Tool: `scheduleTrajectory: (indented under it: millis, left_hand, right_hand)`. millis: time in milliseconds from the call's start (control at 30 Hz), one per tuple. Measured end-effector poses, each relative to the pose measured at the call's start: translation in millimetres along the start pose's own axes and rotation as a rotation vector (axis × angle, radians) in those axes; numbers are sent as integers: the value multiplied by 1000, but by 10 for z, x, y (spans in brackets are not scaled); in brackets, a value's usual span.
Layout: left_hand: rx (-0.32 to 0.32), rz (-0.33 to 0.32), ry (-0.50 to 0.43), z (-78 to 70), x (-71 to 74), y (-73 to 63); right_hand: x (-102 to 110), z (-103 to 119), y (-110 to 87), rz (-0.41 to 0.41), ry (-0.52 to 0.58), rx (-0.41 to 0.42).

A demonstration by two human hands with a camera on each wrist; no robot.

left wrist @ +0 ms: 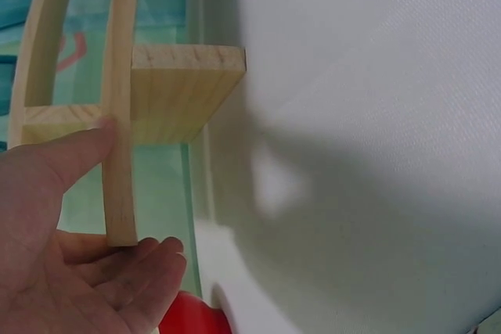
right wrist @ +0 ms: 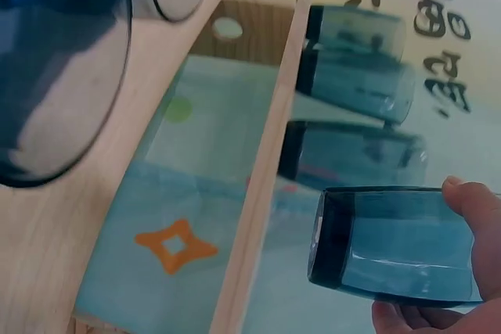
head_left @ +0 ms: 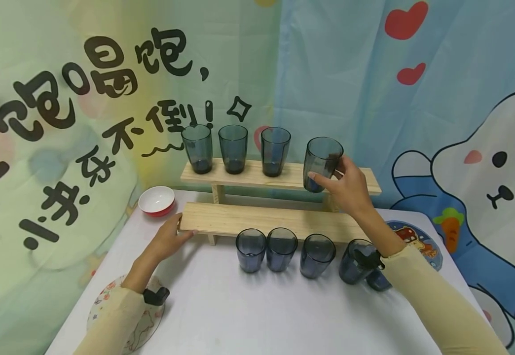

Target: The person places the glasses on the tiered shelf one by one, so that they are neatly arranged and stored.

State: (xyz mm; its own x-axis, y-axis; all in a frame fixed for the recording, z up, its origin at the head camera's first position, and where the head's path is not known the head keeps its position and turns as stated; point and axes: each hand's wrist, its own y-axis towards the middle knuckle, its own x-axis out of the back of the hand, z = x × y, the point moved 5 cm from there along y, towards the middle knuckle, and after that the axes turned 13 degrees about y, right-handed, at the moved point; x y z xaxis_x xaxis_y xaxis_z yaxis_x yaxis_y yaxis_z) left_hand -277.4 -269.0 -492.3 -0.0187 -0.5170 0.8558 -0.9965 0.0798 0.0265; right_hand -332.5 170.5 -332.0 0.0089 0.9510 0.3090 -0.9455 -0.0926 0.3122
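My right hand (head_left: 350, 187) holds a blue-tinted glass (head_left: 321, 155) upright in front of the right part of the upper board (head_left: 248, 173) of a two-tier wooden rack. In the right wrist view, thumb and fingers lie on opposite sides of this glass (right wrist: 391, 244); its base looks apart from the board. Three similar glasses (head_left: 276, 150) stand in a row on that board. At the lower board (head_left: 262, 219), my left hand (head_left: 168, 239) grips the left end, thumb on one face and fingers around the end (left wrist: 121, 193).
Several more blue glasses (head_left: 281, 249) stand on the white table before the rack, the rightmost partly hidden by my right arm. A red-and-white bowl (head_left: 157, 197) sits back left. A patterned plate (head_left: 148, 325) lies under my left forearm, a blue plate (head_left: 432, 251) at right.
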Motion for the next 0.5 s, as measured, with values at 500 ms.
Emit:
scheduleTrajectory:
  millis: [500]
  left_hand:
    - [17,12,2,20,-7,17]
  right_hand:
    - [-104,-292,488,-14,-24,-54]
